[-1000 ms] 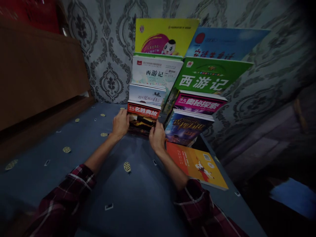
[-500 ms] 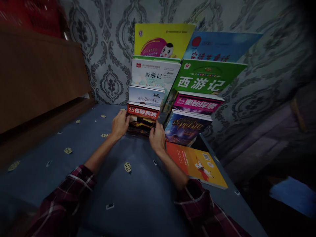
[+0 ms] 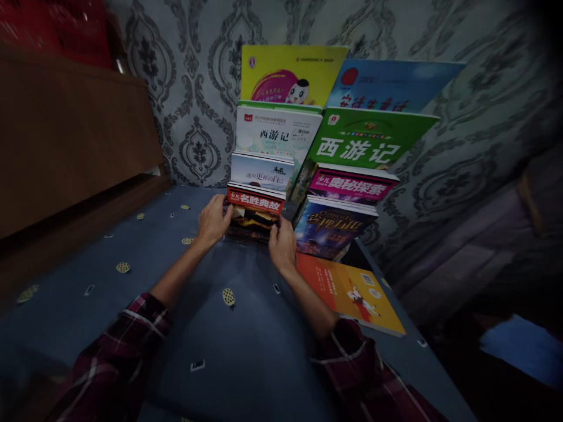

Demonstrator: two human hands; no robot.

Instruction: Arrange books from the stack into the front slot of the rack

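A red and black book [image 3: 255, 218] with Chinese lettering stands upright at the front of the left row of books. My left hand [image 3: 213, 220] grips its left edge, thumb at the front and the other fingers partly hidden behind. On the right edge, my right hand [image 3: 283, 244] is closed in the same way. Directly behind stand a pale blue book [image 3: 263, 174], a white book [image 3: 275, 132] and a tall yellow book [image 3: 285, 70]. A dark blue book [image 3: 334, 225] fronts the right row, close beside my right hand.
Behind the dark blue book rise a magenta book [image 3: 352, 184], a green book [image 3: 373, 138] and a light blue book [image 3: 396, 82]. An orange book [image 3: 347, 290] lies flat near the right edge of the blue patterned cloth [image 3: 185, 328]. A wooden cabinet [image 3: 74, 135] stands left; wallpaper covers the back.
Both hands stay on the edges of the red and black book, with only a slight shift of my right hand to the right. The other books keep their places.
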